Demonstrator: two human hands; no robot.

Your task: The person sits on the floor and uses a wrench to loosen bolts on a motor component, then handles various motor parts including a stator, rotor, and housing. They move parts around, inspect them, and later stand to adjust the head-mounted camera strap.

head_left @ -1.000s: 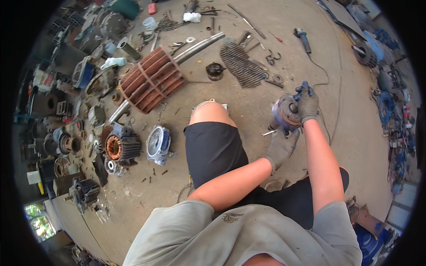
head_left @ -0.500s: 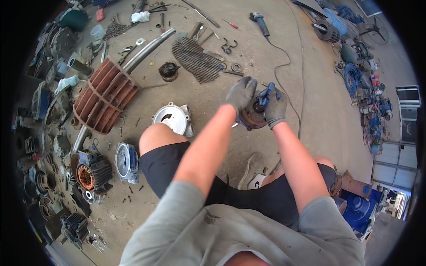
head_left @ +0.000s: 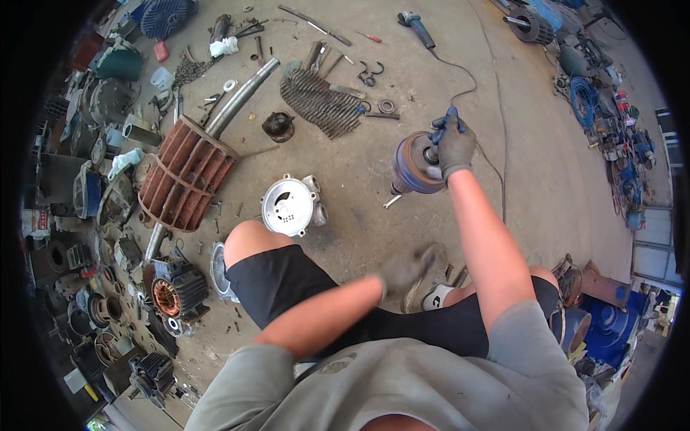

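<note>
Rotor [head_left: 415, 164], a rusty purple-grey cylinder, hangs above the concrete floor [head_left: 532, 187], clamped at its shaft end in the gloved right hand [head_left: 454, 147]. Left hand [head_left: 404, 269], gloved and blurred, hovers over the knees, holding nothing; its fingers are too smeared to read. Nearby lies a silver end cover [head_left: 287, 206], farther left a rusty finned housing [head_left: 184, 172].
</note>
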